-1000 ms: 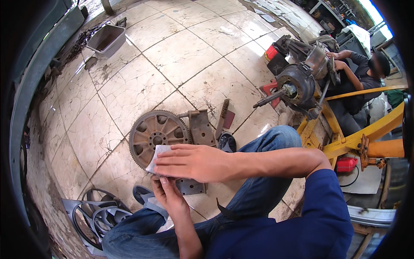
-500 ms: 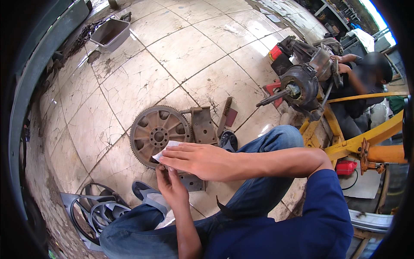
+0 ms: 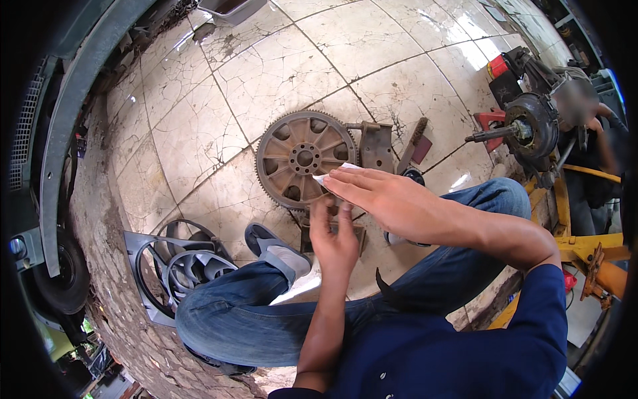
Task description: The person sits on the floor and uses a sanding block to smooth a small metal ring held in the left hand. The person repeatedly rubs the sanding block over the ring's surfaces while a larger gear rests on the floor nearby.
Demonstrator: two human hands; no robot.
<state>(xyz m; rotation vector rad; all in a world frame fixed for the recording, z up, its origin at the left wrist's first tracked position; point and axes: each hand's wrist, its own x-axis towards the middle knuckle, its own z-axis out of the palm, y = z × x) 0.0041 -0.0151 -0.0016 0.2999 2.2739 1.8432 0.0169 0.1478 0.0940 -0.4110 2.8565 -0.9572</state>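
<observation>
A brown, rusty flywheel [image 3: 306,153] with a toothed rim and a ring of centre holes lies in front of me. My right hand [image 3: 385,199] reaches across from the right, fingers stretched together, holding a folded white sheet [image 3: 332,174] against its lower right part. Whether the sheet is paper or cloth I cannot tell. Under the right hand, my left hand [image 3: 334,239] has its fingers curled up at the flywheel's near rim; the fingertips are blurred. A rusty metal plate [image 3: 377,147] lies at the flywheel's right, and another plate [image 3: 359,239] shows partly below my hands.
Right of the plate lie a brush [image 3: 413,143] and a dark red pad [image 3: 422,150]. A fan in its shroud [image 3: 179,266] stands at the left. Far right, a person [image 3: 598,133] is beside a hub assembly [image 3: 531,126] and a yellow frame [image 3: 565,199]. A grey basin [image 3: 232,12] sits far back.
My view has shifted, so the flywheel and both hands appear further right and higher. The white sheet stays under my right hand, and the left hand stays by the near rim.
</observation>
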